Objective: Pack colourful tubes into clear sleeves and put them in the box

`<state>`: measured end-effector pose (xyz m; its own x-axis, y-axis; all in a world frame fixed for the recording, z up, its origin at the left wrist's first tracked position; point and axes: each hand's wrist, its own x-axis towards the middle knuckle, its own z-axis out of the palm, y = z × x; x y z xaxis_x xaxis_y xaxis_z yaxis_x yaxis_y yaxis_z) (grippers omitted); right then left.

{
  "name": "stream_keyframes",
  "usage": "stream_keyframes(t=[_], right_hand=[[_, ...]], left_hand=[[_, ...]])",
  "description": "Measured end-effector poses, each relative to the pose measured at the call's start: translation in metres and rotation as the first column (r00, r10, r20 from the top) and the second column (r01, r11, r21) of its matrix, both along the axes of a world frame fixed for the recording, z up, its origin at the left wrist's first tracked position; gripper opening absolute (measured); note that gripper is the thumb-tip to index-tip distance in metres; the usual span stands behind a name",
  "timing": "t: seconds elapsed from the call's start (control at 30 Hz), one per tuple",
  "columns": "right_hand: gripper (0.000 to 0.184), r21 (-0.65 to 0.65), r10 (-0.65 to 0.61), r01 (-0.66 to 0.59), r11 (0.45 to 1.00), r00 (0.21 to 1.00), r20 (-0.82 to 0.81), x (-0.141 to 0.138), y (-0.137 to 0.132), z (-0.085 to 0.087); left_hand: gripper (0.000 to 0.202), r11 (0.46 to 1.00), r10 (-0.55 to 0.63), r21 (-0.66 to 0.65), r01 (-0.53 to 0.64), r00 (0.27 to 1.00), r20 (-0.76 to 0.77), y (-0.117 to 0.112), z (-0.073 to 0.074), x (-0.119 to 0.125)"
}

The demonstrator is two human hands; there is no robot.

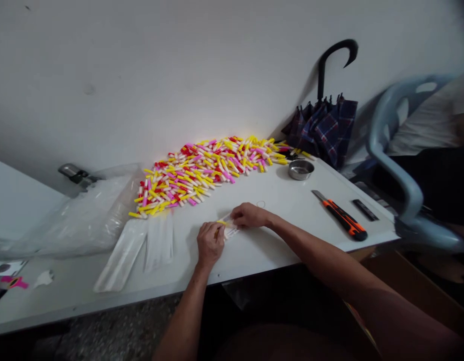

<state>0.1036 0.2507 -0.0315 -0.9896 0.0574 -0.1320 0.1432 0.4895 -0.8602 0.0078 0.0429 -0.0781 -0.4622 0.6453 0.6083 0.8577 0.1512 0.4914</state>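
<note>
My left hand (210,241) and my right hand (250,215) meet low over the white table, fingers closed on a small clear plastic bag (231,232) with dark print. A yellow stick (221,222) shows at the bag between them; whether it is inside cannot be made out. Behind my hands spreads a large pile of short capped sticks (202,173), like small markers, with white barrels and yellow, red and pink ends. Left of my left hand lie two stacks of flat clear bags, the nearer stack (121,255) and another stack (159,243).
A round metal dish (301,169) and an orange-black box cutter (340,215) lie at the right, beside a black blade case (365,209). A plaid umbrella (325,125) leans on the wall. A large plastic bag (85,215) covers the left. A person sits near a blue-grey chair (401,175).
</note>
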Motion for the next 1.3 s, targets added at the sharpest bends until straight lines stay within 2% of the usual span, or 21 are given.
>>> stream_keyframes(t=[0.07, 0.13, 0.37, 0.43, 0.5, 0.57, 0.6, 0.67, 0.73, 0.83, 0.9, 0.93, 1.0, 1.1, 1.2, 1.3], right_hand=[[0.023, -0.204, -0.028, 0.036, 0.978, 0.999, 0.039, 0.008, 0.000, -0.005], [0.028, -0.309, -0.045, 0.056, 0.950, 0.998, 0.042, 0.016, 0.000, -0.006], [0.044, -0.476, 0.039, 0.020, 0.879, 0.993, 0.114, 0.020, -0.013, -0.004], [0.048, -0.512, 0.044, 0.023, 0.858, 0.992, 0.118, 0.021, -0.015, -0.007], [0.052, -0.555, 0.025, 0.037, 0.831, 0.994, 0.104, 0.022, -0.015, -0.010], [0.054, -0.587, -0.003, 0.055, 0.808, 0.996, 0.088, 0.024, -0.014, -0.012], [0.054, -0.597, -0.013, 0.061, 0.800, 0.996, 0.084, 0.025, -0.014, -0.013], [0.054, -0.604, -0.016, 0.062, 0.794, 0.996, 0.082, 0.026, -0.014, -0.013], [0.055, -0.605, -0.014, 0.059, 0.794, 0.997, 0.079, 0.026, -0.015, -0.013], [0.058, -0.610, -0.015, 0.056, 0.791, 0.997, 0.071, 0.025, -0.016, -0.014], [0.063, -0.614, -0.020, 0.056, 0.787, 0.998, 0.066, 0.025, -0.017, -0.016], [0.066, -0.614, -0.021, 0.053, 0.788, 0.998, 0.059, 0.025, -0.018, -0.017], [0.073, -0.603, -0.019, 0.039, 0.797, 0.999, 0.039, 0.026, -0.018, -0.020], [0.079, -0.562, 0.013, -0.012, 0.827, 1.000, -0.003, 0.027, -0.018, -0.022], [0.082, -0.542, 0.047, -0.042, 0.839, 0.999, -0.004, 0.027, -0.017, -0.020], [0.084, -0.530, 0.074, -0.058, 0.846, 0.997, 0.009, 0.026, -0.017, -0.019]], left_hand=[[0.016, 1.000, 0.001, -0.011, -0.001, 1.000, 0.007, 0.000, 0.000, -0.001], [0.016, 1.000, 0.007, -0.009, -0.007, 1.000, 0.021, 0.000, 0.000, -0.001], [0.017, 1.000, -0.003, 0.001, 0.003, 0.997, 0.074, 0.001, -0.001, 0.000], [0.017, 1.000, 0.003, 0.020, -0.007, 0.983, 0.183, 0.001, -0.002, -0.002], [0.025, 0.992, 0.033, 0.101, -0.082, 0.911, 0.411, -0.002, 0.001, -0.009], [0.037, 0.943, 0.028, 0.237, -0.233, 0.766, 0.642, -0.009, 0.007, -0.021], [0.042, 0.904, 0.000, 0.299, -0.306, 0.700, 0.715, -0.014, 0.011, -0.027], [0.048, 0.852, -0.046, 0.368, -0.373, 0.647, 0.761, -0.025, 0.021, -0.036], [0.049, 0.864, -0.013, 0.344, -0.368, 0.666, 0.746, -0.033, 0.029, -0.037], [0.045, 0.932, 0.128, 0.174, -0.317, 0.739, 0.661, -0.033, 0.033, -0.027], [0.041, 0.977, 0.166, 0.030, -0.212, 0.837, 0.522, -0.025, 0.030, -0.016], [0.038, 0.989, 0.148, -0.042, -0.144, 0.894, 0.424, -0.020, 0.027, -0.011], [0.031, 0.983, 0.083, -0.178, -0.044, 0.972, 0.218, -0.008, 0.021, -0.005], [0.016, 0.960, 0.034, -0.281, -0.013, 0.997, 0.069, 0.004, 0.015, -0.005], [0.008, 0.957, 0.043, -0.289, -0.011, 0.994, 0.105, 0.009, 0.015, -0.012], [0.012, 0.955, 0.012, -0.295, 0.027, 0.992, 0.129, 0.009, 0.017, -0.015]])
